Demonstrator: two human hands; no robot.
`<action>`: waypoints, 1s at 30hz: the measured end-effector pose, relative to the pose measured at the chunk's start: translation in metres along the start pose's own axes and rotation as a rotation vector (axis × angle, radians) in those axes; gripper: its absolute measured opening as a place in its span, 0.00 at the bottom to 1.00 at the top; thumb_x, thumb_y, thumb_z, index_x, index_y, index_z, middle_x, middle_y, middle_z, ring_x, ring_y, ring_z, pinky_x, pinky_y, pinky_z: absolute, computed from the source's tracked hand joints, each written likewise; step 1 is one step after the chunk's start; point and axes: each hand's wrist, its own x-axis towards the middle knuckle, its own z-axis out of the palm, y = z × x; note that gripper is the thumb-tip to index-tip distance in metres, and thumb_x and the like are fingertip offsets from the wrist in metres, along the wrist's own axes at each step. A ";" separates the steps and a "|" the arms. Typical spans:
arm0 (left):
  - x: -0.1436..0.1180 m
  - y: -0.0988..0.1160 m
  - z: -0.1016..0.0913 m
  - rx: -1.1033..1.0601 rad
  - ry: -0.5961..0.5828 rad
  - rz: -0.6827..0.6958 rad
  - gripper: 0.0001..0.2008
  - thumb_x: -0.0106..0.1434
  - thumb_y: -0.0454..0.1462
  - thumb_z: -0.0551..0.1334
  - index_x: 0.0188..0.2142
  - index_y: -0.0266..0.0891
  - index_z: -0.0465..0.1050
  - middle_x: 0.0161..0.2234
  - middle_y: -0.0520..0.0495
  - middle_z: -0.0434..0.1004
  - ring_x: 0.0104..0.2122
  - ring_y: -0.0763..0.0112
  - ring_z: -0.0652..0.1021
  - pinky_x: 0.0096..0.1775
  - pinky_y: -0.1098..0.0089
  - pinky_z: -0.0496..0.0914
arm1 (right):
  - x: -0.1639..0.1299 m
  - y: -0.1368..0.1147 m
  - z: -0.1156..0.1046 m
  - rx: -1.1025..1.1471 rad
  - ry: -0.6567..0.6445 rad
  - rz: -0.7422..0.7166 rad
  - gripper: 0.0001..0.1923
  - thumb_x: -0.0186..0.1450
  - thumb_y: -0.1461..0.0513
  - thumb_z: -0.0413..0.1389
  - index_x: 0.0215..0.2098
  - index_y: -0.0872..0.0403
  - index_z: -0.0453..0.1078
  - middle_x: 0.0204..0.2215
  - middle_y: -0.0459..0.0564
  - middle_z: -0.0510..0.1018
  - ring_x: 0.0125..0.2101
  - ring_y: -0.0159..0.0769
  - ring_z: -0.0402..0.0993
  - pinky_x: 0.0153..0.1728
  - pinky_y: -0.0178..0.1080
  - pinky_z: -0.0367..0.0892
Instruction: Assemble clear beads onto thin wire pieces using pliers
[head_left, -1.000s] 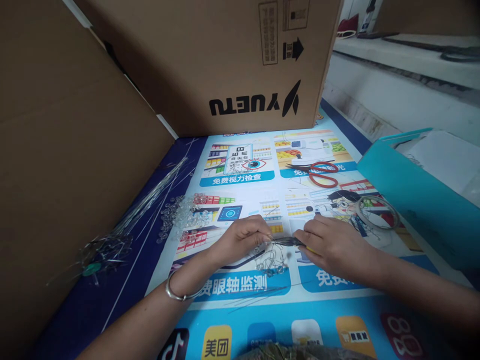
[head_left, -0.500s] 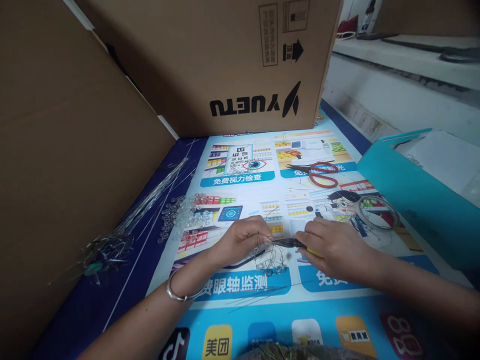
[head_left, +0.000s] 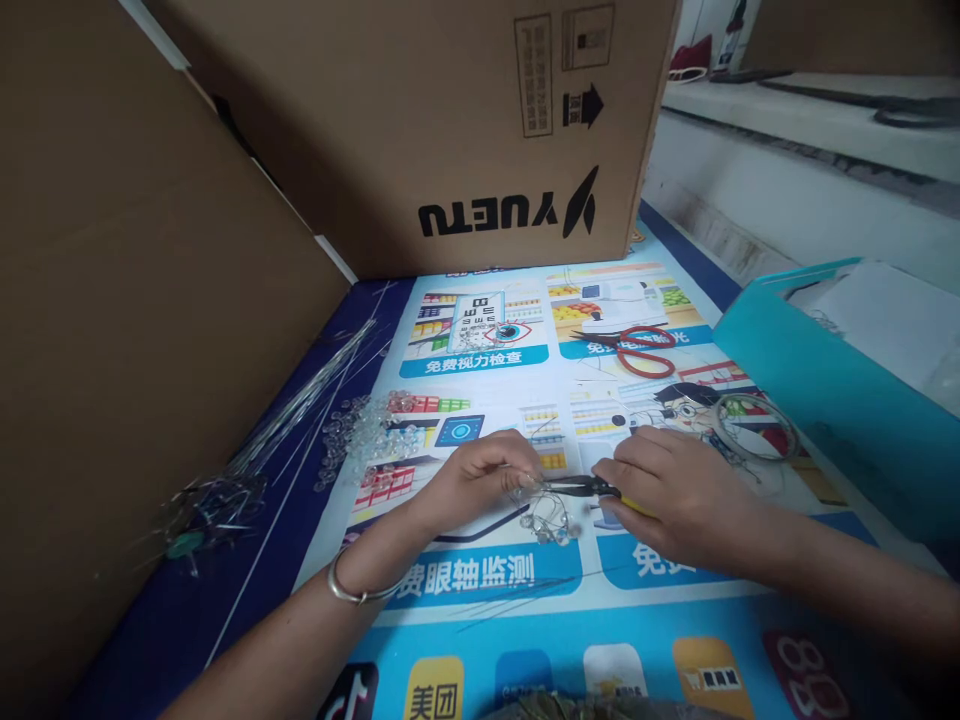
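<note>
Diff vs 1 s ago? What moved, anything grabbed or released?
Little moved. The right hand slid slightly right and back on the pliers, baring more of them. The left hand still pinches the beaded wire. Nothing taken or released. Scissors, loose beads, wire bundle and boxes unchanged.

Beyond where I grip, red-handled scissors (head_left: 643, 349) lie on the printed mat (head_left: 480, 610), with a big cardboard box (head_left: 450, 120) standing behind. To its left I see clear beads (head_left: 367, 435) and loose wires (head_left: 300, 400); to its right, a wire coil (head_left: 754, 425) beside a teal box (head_left: 825, 390).
</note>
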 end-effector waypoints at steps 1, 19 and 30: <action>0.000 0.000 0.000 -0.037 0.002 -0.007 0.06 0.60 0.31 0.58 0.34 0.39 0.73 0.33 0.44 0.73 0.35 0.69 0.74 0.38 0.64 0.68 | 0.000 0.001 0.000 0.021 0.032 -0.010 0.12 0.63 0.59 0.49 0.41 0.57 0.67 0.32 0.53 0.71 0.34 0.39 0.64 0.36 0.42 0.60; -0.001 -0.003 0.006 -0.332 0.049 -0.051 0.02 0.56 0.35 0.63 0.29 0.43 0.75 0.28 0.47 0.73 0.32 0.68 0.74 0.37 0.62 0.69 | -0.005 0.007 0.015 0.133 0.159 0.015 0.12 0.61 0.59 0.50 0.40 0.56 0.67 0.33 0.52 0.71 0.34 0.38 0.64 0.35 0.40 0.60; 0.000 -0.001 0.008 -0.264 0.089 -0.157 0.04 0.57 0.37 0.62 0.29 0.37 0.71 0.29 0.45 0.73 0.31 0.68 0.74 0.37 0.64 0.66 | -0.003 0.008 0.018 0.040 -0.032 0.154 0.14 0.62 0.56 0.48 0.41 0.54 0.67 0.34 0.52 0.70 0.37 0.40 0.64 0.35 0.40 0.58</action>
